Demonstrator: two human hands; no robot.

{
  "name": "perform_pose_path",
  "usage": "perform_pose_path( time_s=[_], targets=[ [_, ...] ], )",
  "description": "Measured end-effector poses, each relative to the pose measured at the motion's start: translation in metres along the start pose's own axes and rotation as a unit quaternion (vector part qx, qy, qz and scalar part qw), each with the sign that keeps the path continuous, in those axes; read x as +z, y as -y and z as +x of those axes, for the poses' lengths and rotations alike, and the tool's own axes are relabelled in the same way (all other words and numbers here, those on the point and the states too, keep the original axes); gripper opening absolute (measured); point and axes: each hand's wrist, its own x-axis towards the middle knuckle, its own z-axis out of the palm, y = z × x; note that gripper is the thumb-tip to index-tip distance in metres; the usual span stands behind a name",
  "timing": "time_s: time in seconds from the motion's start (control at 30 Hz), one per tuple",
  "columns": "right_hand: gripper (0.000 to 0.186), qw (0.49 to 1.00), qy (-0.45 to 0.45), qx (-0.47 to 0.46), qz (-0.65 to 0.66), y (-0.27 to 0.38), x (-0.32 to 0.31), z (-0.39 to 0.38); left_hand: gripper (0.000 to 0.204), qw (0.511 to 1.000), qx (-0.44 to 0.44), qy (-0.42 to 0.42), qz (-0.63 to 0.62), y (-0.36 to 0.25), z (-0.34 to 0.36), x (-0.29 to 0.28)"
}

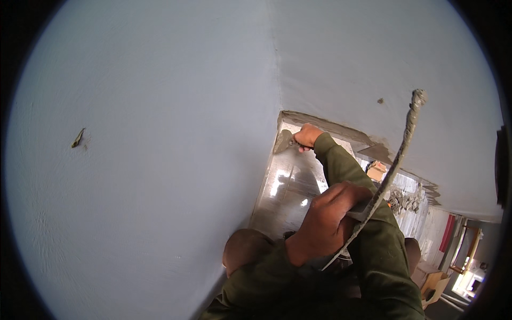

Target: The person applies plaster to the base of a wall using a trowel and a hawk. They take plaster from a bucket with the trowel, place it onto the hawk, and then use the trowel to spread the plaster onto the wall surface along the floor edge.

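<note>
Stretched forward, my right hand (308, 136) is closed round the handle of a small putty knife (283, 141). Its grey-smeared blade lies at the foot of the wall corner, beside a strip of grey plaster (333, 127) along the right wall's lower edge. Nearer to me, my left hand (329, 221) grips a long, flat plastering blade (397, 162), seen almost edge-on and coated with grey plaster, thickest at its far end. The blade slants across in front of my right forearm. My left fingers partly hide its grip.
Pale walls (160, 106) meet at a corner ahead; the left one has a hole with a brownish bit sticking out (78, 138). Below is a shiny floor (282, 197). Grey plaster lumps (404, 201) lie to the right, near a cardboard box (434, 288) and a red cloth (447, 233).
</note>
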Motion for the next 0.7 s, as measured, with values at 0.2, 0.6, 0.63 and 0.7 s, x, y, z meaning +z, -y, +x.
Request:
perform_pose_path(
  time_s=[0.2, 0.6, 0.63, 0.7],
  targets=[
    [0.027, 1.0, 0.011, 0.02, -0.008, 0.032, 0.002, 0.0, 0.029, 1.0, 0.023, -0.011, 0.013, -0.005, -0.001, -0.009],
    [0.026, 0.997, 0.01, -0.023, -0.069, 0.073, 0.016, 0.007, 0.031, 0.998, 0.042, -0.048, 0.001, -0.011, -0.001, -0.021],
    [0.027, 0.996, 0.013, -0.026, -0.087, 0.073, 0.016, 0.007, 0.03, 0.998, 0.039, -0.051, 0.002, -0.01, -0.001, -0.021],
    [0.027, 0.996, -0.001, -0.028, -0.084, 0.07, 0.017, 0.002, 0.03, 0.998, 0.036, -0.054, 0.002, -0.011, -0.001, -0.02]
  ],
)
